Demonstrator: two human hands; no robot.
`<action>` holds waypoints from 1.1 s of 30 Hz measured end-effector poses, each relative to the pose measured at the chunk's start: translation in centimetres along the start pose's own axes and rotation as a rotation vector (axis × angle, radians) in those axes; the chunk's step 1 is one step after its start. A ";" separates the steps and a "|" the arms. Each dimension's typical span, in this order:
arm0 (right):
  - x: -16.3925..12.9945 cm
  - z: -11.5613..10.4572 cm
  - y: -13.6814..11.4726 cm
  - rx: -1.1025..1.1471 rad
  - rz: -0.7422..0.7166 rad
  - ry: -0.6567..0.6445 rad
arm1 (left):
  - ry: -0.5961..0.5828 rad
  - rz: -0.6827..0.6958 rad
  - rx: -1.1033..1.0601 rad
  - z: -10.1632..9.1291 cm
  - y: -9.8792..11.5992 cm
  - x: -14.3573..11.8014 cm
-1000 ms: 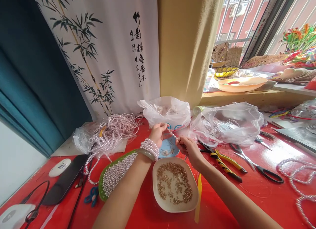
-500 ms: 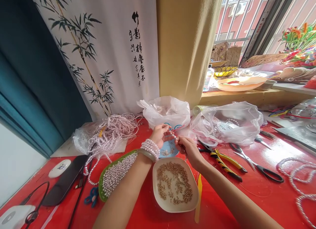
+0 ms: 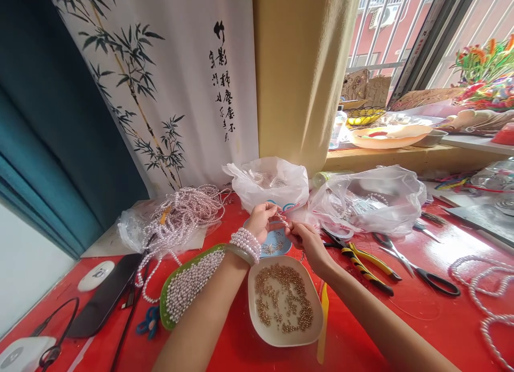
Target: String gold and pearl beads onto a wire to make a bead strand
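Note:
Between my two hands stretches a short beaded strand point(image 3: 282, 219) of small pinkish beads. My left hand point(image 3: 262, 220) pinches its upper left end, and my right hand point(image 3: 302, 235) grips its lower right end. A bead bracelet in several rows point(image 3: 246, 242) and a pale bangle point(image 3: 238, 252) circle my left wrist. Just below the hands lies a blue dish point(image 3: 286, 247) with small pieces in it, partly hidden. Nearer to me stands a cream square bowl point(image 3: 261, 337) of gold beads point(image 3: 304, 311). A green tray point(image 3: 164, 308) of pearly pink beads point(image 3: 188, 290) sits left, partly behind my forearm.
Pink bead strings point(image 3: 188, 211) are heaped at the back left. Two plastic bags point(image 3: 269, 182) stand behind the hands. Yellow-black pliers point(image 3: 361, 265), scissors point(image 3: 417, 267) and a loose bead string point(image 3: 477, 286) lie right. A phone-like black slab point(image 3: 106, 297) lies left.
Both hands stay almost in place, still holding the strand. My right hand has shifted very slightly; the view has moved a little.

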State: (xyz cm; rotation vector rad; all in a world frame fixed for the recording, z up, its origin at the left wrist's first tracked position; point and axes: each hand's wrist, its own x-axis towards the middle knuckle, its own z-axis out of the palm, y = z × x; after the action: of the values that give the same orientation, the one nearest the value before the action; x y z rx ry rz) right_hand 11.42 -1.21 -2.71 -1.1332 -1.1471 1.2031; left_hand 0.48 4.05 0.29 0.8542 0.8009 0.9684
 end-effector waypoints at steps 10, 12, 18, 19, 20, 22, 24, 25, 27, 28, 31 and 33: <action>0.1 -0.2 0.1 -0.043 0.038 0.030 | -0.010 0.051 0.015 0.1 -0.4 0.1; 0.2 -0.3 0.2 -0.051 0.044 0.029 | -0.015 0.057 0.019 0.1 -0.5 0.1; 0.3 -0.3 0.1 -0.102 0.064 0.060 | -0.037 0.079 0.029 0.1 -0.9 0.1; 0.3 -0.3 0.1 -0.110 0.067 0.064 | -0.039 0.083 0.031 0.2 -0.9 0.1; 0.3 -0.3 0.0 -0.117 0.070 0.068 | -0.040 0.086 0.034 0.2 -1.0 0.1; 0.3 -0.4 0.1 -0.127 0.077 0.076 | -0.041 0.085 0.041 0.2 -1.0 0.1; 0.3 -0.5 0.2 -0.136 0.080 0.085 | -0.042 0.078 0.048 0.3 -1.0 0.1; 0.4 -0.5 0.2 -0.143 0.080 0.090 | -0.043 0.073 0.052 0.3 -1.0 0.1; 0.4 -0.6 0.3 -0.159 0.077 0.094 | -0.044 0.069 0.057 0.4 -1.0 0.1; 0.4 -0.6 0.3 -0.170 0.075 0.096 | -0.042 0.069 0.059 0.4 -1.0 0.1; 0.5 -0.6 0.4 -0.207 0.071 0.105 | -0.036 0.073 0.066 0.5 -1.0 0.0; 0.5 -0.7 0.5 -0.225 0.071 0.116 | -0.032 0.074 0.076 0.6 -1.0 0.0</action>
State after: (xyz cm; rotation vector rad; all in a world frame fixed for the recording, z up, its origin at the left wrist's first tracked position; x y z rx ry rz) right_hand 12.05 -0.66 -3.20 -1.4053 -1.1825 1.0666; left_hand 1.34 3.55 -0.32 0.9686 0.7866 0.9922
